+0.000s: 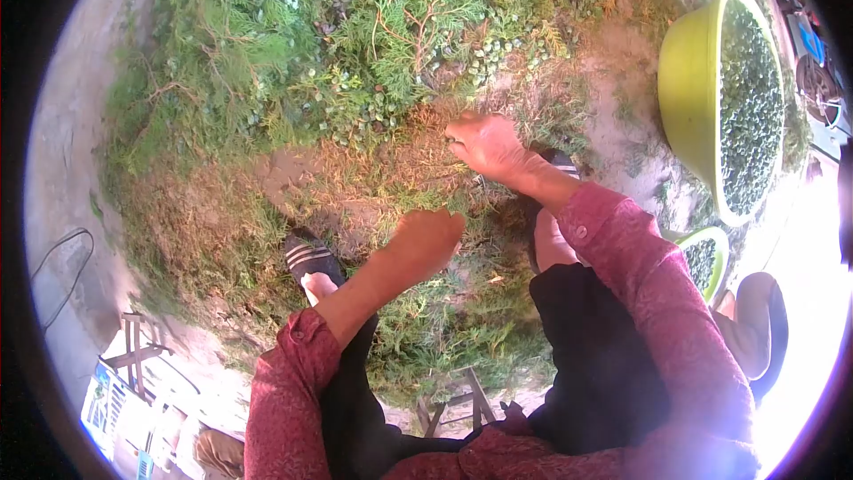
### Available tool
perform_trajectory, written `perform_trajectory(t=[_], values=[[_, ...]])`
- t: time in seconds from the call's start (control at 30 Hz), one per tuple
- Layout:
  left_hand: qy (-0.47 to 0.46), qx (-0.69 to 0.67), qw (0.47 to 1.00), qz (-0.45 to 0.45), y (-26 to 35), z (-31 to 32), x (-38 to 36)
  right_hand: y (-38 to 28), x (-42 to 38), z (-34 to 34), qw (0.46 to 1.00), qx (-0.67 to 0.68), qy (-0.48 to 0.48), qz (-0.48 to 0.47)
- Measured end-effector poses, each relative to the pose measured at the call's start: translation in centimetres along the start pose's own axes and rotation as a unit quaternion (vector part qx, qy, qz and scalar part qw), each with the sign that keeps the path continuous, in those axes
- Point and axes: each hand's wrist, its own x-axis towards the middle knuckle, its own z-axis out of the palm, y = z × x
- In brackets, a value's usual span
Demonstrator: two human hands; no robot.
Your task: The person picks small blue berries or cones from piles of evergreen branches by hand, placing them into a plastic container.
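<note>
In the head view, the heap of leafy branches (pixel 382 44) is my landmark. My left hand (pixel 422 242) is clenched above the litter (pixel 204 258) on the heap's near side; my right hand (pixel 487 144), also curled closed, is nearer the heap's edge. I cannot tell whether either pinches a sprig. If one does, a slack grip could lose it among similar greenery, and a hard tug on tangled stems could scatter loose bits. Right of the heap, the large basin (pixel 689 80) looks well filled with small green pieces (pixel 751 111); a swing of my right sleeve (pixel 622 249) could spill some. My striped shoe (pixel 311 256), on the heap's near side, could crush whatever drops there.
</note>
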Motion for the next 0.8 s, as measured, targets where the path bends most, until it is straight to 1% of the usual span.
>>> perform_trajectory(t=[0.03, 0.07, 0.1, 0.13, 0.17, 0.2, 0.23, 0.27, 0.33, 0.37, 0.4, 0.43, 0.47, 0.5, 0.53, 0.57, 0.6, 0.63, 0.67, 0.7, 0.73, 0.77, 0.8], values=[[-0.015, -0.003, 1.000, -0.003, 0.0, 0.1, 0.0, 0.1, -0.2, 0.1, 1.000, -0.001, 0.000, 0.000], [-0.014, -0.004, 1.000, -0.003, 0.0, 0.1, 0.0, 0.2, -0.3, 0.0, 0.999, 0.044, -0.003, 0.009], [-0.004, -0.004, 1.000, 0.007, -0.1, 0.1, -0.2, 0.3, -0.5, -0.1, 0.996, 0.090, -0.006, 0.016], [0.005, -0.005, 1.000, 0.017, -0.3, 0.3, -0.5, 0.5, -0.9, -0.4, 0.996, 0.090, -0.007, 0.015], [0.006, -0.007, 1.000, 0.015, -0.5, 0.3, -0.5, 0.3, -1.2, -1.7, 0.956, 0.250, -0.059, 0.145], [0.004, -0.006, 1.000, 0.004, -0.7, 0.3, -0.5, 0.4, -1.5, -2.7, 0.871, 0.396, -0.109, 0.269], [0.002, -0.004, 1.000, -0.006, -0.8, 0.3, -0.4, 0.8, -1.8, -3.2, 0.856, 0.421, -0.117, 0.275], [0.002, -0.005, 1.000, -0.005, -0.7, 0.3, -0.4, 0.6, -1.5, -3.7, 0.856, 0.420, -0.118, 0.276], [0.003, -0.019, 1.000, 0.000, -0.5, 0.2, -0.4, -0.3, -0.6, -4.4, 0.897, 0.345, -0.113, 0.254], [0.001, -0.018, 1.000, 0.000, -0.5, 0.3, -0.4, -0.2, -0.2, -3.7, 0.928, 0.303, -0.080, 0.200], [0.024, -0.005, 0.999, 0.024, -0.5, 0.5, -0.5, 0.1, -0.1, -3.6, 0.928, 0.304, -0.079, 0.201], [0.048, 0.008, 0.998, 0.048, -0.5, 0.6, -0.6, 0.3, 0.0, -3.6, 0.850, 0.458, -0.094, 0.240], [0.048, 0.009, 0.998, 0.048, -0.6, 0.4, -0.7, 0.4, 0.1, -3.8, 0.747, 0.597, -0.106, 0.271], [0.099, -0.055, 0.994, 0.008, -0.8, 0.3, -0.7, 0.5, -0.1, -4.2, 0.748, 0.596, -0.105, 0.271], [0.149, -0.120, 0.981, -0.032, -0.9, 0.2, -0.5, 0.5, -0.6, -4.6, 0.726, 0.622, -0.101, 0.273], [0.149, -0.122, 0.981, -0.031, -0.8, -0.7, -0.3, 0.3, -1.0, -4.9, 0.702, 0.649, -0.096, 0.277], [0.177, -0.220, 0.957, -0.069, -0.5, -2.2, -0.1, -0.1, -1.4, -5.0, 0.702, 0.649, -0.097, 0.278], [0.203, -0.315, 0.921, -0.106, -0.4, -3.0, 0.0, -0.6, -1.7, -5.0, 0.706, 0.644, -0.106, 0.276], [0.202, -0.315, 0.921, -0.108, -0.2, -3.0, 0.1, -1.2, -1.9, -5.1, 0.709, 0.639, -0.115, 0.274], [0.211, -0.472, 0.848, -0.117, 0.1, -3.1, 0.3, -2.1, -1.9, -5.3, 0.715, 0.623, -0.137, 0.285], [0.214, -0.613, 0.751, -0.121, 0.3, -3.2, 0.4, -2.9, -1.9, -5.4, 0.715, 0.624, -0.135, 0.285], [0.211, -0.611, 0.754, -0.118, 0.3, -3.2, 0.4, -3.6, -1.9, -5.5, 0.742, 0.593, -0.160, 0.269], [0.209, -0.623, 0.743, -0.131, 0.2, -3.2, 0.4, -3.9, -1.9, -5.6, 0.769, 0.558, -0.181, 0.255]])
